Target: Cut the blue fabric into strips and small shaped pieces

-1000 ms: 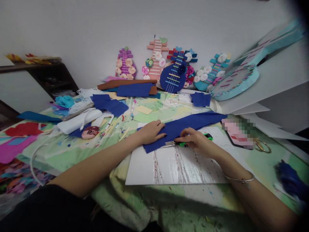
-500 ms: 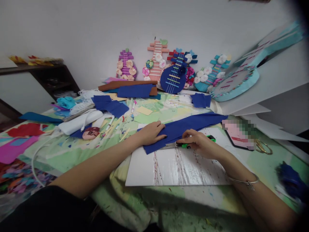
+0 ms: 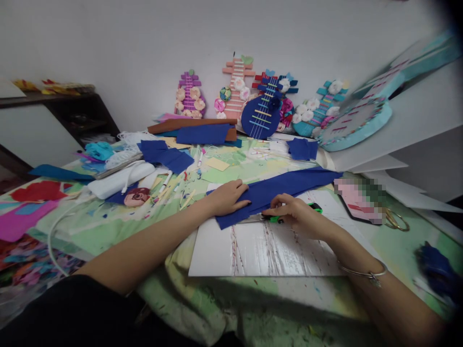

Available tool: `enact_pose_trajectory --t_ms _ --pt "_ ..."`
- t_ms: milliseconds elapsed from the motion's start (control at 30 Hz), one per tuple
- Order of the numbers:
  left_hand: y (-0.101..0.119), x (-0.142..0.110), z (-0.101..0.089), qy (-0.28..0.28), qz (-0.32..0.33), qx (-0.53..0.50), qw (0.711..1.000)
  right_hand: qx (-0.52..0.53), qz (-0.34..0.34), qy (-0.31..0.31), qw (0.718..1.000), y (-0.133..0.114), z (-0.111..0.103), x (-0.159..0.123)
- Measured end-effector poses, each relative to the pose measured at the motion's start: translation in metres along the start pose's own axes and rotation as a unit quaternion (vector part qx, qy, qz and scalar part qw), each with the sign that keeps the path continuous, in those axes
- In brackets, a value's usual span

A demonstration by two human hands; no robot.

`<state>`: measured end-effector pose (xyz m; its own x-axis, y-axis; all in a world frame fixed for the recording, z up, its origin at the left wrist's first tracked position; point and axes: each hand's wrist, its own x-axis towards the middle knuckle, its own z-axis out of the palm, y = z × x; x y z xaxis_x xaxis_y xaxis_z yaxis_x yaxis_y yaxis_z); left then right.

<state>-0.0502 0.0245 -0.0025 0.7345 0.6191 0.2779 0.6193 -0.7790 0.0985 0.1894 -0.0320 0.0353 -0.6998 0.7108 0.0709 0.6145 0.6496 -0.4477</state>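
Observation:
A long dark blue sheet (image 3: 285, 185), felt or crepe-like, lies across a scored white board (image 3: 249, 255). Flat on its left part rests my left hand (image 3: 231, 197), fingers stretched out and pressing it down. My right hand (image 3: 291, 212) is closed around a green-and-black utility knife (image 3: 315, 207), index finger along its front. The blade lies low at the sheet's near edge, just right of my left fingertips. How deep the tip sits in the sheet, I cannot tell.
A phone (image 3: 358, 200) and scissors with gold handles (image 3: 397, 220) lie right of the board. Blue scraps (image 3: 166, 156), a white power strip (image 3: 121, 180) and markers sit left. Decorated lute-shaped crafts (image 3: 260, 115) stand along the wall. A blue tape dispenser-like object (image 3: 437, 267) is far right.
My right hand with the knife has shifted very slightly left along the sheet's near edge. My left hand stays put on the sheet. The whole view has moved a little.

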Motion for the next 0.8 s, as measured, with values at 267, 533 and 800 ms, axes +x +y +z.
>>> enact_pose_trajectory --t_ms 267,533,800 --pt "-0.004 0.001 0.001 -0.003 -0.015 -0.042 0.999 -0.029 -0.030 0.022 0.999 0.008 0.002 0.000" --pt "-0.003 0.002 0.001 -0.003 -0.020 -0.039 0.999 -0.027 -0.026 0.003 0.999 -0.002 0.004 0.004" --pt "-0.002 0.001 0.002 -0.002 -0.018 -0.032 0.999 -0.035 -0.032 0.008 0.999 -0.015 0.009 0.005"
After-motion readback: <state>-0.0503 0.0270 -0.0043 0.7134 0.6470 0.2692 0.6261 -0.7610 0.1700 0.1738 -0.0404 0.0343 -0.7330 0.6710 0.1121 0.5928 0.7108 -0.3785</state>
